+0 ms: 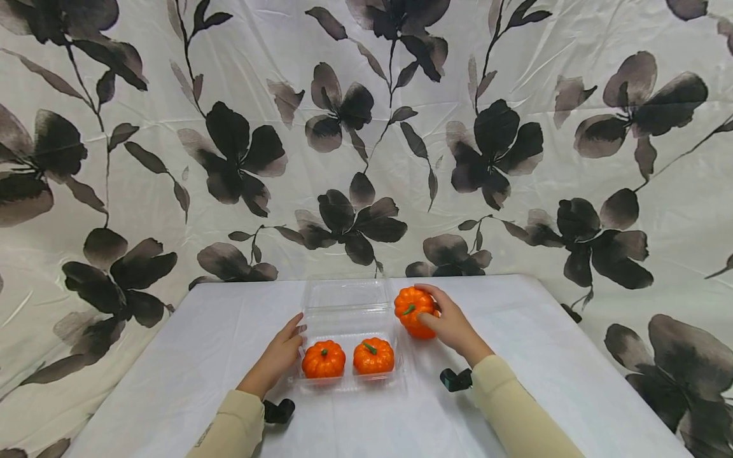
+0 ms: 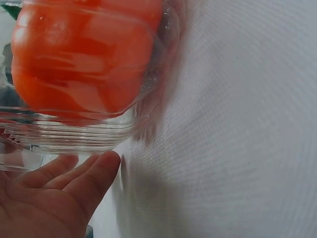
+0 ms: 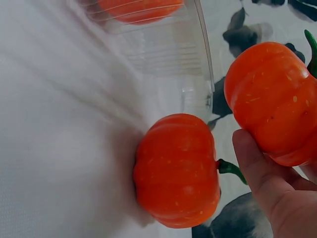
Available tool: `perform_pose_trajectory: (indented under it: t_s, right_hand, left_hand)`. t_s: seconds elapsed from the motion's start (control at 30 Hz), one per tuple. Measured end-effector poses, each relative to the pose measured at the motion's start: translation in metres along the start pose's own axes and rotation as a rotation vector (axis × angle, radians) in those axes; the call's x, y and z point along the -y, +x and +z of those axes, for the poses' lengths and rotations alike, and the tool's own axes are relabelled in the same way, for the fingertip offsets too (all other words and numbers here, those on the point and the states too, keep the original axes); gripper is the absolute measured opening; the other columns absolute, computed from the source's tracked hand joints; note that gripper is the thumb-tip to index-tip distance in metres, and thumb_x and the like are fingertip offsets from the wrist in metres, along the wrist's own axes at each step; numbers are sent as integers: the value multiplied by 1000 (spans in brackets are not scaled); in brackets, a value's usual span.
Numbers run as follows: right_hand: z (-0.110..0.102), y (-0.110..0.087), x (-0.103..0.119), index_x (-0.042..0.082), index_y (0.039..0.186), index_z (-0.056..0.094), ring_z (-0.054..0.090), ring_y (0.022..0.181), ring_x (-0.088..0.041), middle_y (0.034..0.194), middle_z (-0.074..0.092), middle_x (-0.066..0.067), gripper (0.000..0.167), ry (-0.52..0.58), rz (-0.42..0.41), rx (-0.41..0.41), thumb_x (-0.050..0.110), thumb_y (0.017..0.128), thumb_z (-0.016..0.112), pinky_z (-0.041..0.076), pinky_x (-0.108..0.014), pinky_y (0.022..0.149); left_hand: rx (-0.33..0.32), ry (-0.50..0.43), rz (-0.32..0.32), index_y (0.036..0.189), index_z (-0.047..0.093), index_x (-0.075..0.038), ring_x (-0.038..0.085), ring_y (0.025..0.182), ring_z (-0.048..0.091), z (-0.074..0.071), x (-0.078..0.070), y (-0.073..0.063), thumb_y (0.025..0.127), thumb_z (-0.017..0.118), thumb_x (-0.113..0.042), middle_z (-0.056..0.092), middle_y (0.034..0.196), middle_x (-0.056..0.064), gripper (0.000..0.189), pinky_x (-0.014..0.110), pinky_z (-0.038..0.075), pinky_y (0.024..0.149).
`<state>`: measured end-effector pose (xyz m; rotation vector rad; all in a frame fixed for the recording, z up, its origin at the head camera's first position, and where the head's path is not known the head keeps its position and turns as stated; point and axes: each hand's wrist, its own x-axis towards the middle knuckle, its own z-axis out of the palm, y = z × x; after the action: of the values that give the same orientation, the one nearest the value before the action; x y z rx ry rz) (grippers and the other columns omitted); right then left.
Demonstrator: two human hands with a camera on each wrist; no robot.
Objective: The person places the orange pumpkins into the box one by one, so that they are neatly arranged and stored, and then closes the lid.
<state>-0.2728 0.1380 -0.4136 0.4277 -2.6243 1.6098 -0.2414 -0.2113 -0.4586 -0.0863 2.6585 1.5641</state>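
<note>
An open clear plastic clamshell box point(image 1: 349, 336) lies on the table, its lid point(image 1: 346, 295) folded back toward the wall. Two orange toy pumpkins with green stems sit side by side inside, a left pumpkin point(image 1: 323, 360) and a right pumpkin point(image 1: 373, 356). My left hand point(image 1: 277, 356) touches the box's left side with extended fingers point(image 2: 94, 181). Beside the box's right side, my right hand point(image 1: 452, 323) grips a third pumpkin point(image 3: 272, 101) above the table. Another pumpkin point(image 3: 176, 171) rests on the table just below it, mostly hidden in the head view.
The white-covered table point(image 1: 217, 343) extends to both sides of the box. A floral cloth point(image 1: 424, 191) hangs behind its far edge. Black wrist devices, one on the left point(image 1: 279, 411) and one on the right point(image 1: 456, 380), sit by the sleeves.
</note>
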Motion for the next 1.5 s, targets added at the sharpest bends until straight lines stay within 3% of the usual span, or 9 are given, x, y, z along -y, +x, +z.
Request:
perform_pose_trajectory:
  t_s: [0.47, 0.73, 1.13, 1.5]
  right_hand:
    - [5, 5, 13, 31, 141, 47, 51, 125, -28, 145, 47, -4, 51, -21, -55, 65, 15, 93, 53, 42, -51, 108]
    - [12, 9, 18, 33, 140, 48, 52, 123, -28, 141, 51, -3, 53, -16, -36, 69, 17, 90, 55, 41, -53, 107]
    - [21, 17, 22, 33, 136, 52, 51, 123, -24, 139, 51, 2, 54, -15, -85, 93, 10, 88, 55, 42, -50, 105]
    - [28, 17, 29, 34, 131, 56, 53, 113, -21, 133, 55, 3, 42, -69, -97, 104, 18, 92, 58, 48, -44, 97]
  left_hand:
    - [-4, 0, -18, 156, 16, -14, 43, 137, 39, 1, 0, -1, 98, 35, -15, 33, 154, 22, 61, 59, 38, 107]
    - [-7, -1, -22, 156, 15, -15, 42, 136, 41, 2, -1, 1, 98, 34, -16, 33, 155, 22, 61, 57, 40, 106]
    - [1, 6, -9, 156, 16, -13, 43, 136, 40, 1, -2, -1, 99, 34, -15, 33, 154, 23, 60, 58, 40, 105]
    - [1, 2, -19, 156, 15, -14, 44, 137, 39, 1, -4, -3, 99, 35, -16, 32, 154, 23, 61, 59, 39, 106]
